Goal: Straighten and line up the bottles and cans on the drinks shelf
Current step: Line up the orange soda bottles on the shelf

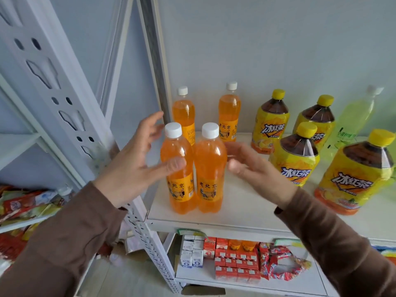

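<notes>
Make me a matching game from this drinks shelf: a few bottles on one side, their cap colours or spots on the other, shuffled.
Things:
1. front orange sodas
2. iced tea bottles
3. pale green bottle
4. milk cartons

Descriptions:
A. yellow caps
B. lower shelf
C. between the two hands
D. far right at the back

Pairs: 1-C, 2-A, 3-D, 4-B

View: one head-worn wide-angle camera.
Facing: forward and down onto the white metal drinks shelf (235,213).
Nearness: close, both hands reaching in from the lower edge.
</notes>
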Motion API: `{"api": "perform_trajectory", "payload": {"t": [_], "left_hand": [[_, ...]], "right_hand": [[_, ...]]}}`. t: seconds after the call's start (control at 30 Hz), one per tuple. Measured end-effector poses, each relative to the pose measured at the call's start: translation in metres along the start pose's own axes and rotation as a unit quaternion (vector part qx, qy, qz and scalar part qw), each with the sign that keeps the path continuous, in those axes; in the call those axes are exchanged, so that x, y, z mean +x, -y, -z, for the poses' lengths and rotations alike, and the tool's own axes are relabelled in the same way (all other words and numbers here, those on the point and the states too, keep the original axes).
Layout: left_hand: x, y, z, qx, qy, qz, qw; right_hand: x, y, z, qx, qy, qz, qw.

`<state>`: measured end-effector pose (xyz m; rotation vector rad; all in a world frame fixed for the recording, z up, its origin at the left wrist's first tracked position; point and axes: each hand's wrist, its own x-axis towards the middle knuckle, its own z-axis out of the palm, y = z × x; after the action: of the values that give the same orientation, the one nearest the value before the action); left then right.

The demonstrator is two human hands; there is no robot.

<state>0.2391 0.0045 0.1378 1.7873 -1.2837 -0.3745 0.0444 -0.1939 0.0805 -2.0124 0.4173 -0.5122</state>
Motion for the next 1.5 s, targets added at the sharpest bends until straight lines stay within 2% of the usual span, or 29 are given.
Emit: {"api": "perform_trajectory", "payload": {"t": [0.1,0.17,0.27,0.33,0.43,0.63,0.73,0.9,1.0,1.17,1.37,1.5], "left_hand": [[0.011,-0.043,0.026,0.050,-0.037,-0.065,0.996],[0.027,-0.068,0.040,0.135,-0.053,-0.076,0.987],[0.062,-0.089,0.050,0.344,-0.016,-0.042,0.938],[0.088,-0.095,0.050,0.427,0.021,-0.011,0.904],[0.125,-0.095,0.043,0.484,0.056,0.027,0.873],[0.191,-0.062,0.022,0.551,0.108,0.154,0.813],[0.210,-0.038,0.014,0.545,0.121,0.190,0.808],[0.222,-0.005,0.003,0.489,0.127,0.240,0.829],[0.224,0.012,-0.004,0.412,0.139,0.241,0.867],[0.250,0.053,-0.008,0.268,0.136,0.206,0.931],[0.246,0.044,-0.011,0.154,0.091,0.217,0.960],[0.255,0.038,-0.001,0.097,0.070,0.243,0.963]], "right_hand": [[0.004,0.036,0.032,-0.063,-0.054,0.016,0.996],[0.013,0.057,0.049,-0.137,-0.066,0.016,0.988],[0.034,0.082,0.066,-0.257,-0.069,0.008,0.964],[0.050,0.094,0.069,-0.327,-0.072,-0.002,0.942],[0.077,0.096,0.070,-0.399,-0.071,-0.033,0.914],[0.121,0.058,0.068,-0.456,-0.067,-0.117,0.880],[0.136,0.032,0.062,-0.442,-0.075,-0.160,0.879],[0.156,-0.002,0.048,-0.368,-0.107,-0.226,0.896],[0.166,-0.024,0.035,-0.279,-0.142,-0.255,0.915],[0.175,-0.044,0.015,-0.021,-0.217,-0.230,0.948],[0.181,-0.054,0.009,0.173,-0.250,-0.179,0.936],[0.180,-0.041,0.014,0.298,-0.210,-0.171,0.915]]}}
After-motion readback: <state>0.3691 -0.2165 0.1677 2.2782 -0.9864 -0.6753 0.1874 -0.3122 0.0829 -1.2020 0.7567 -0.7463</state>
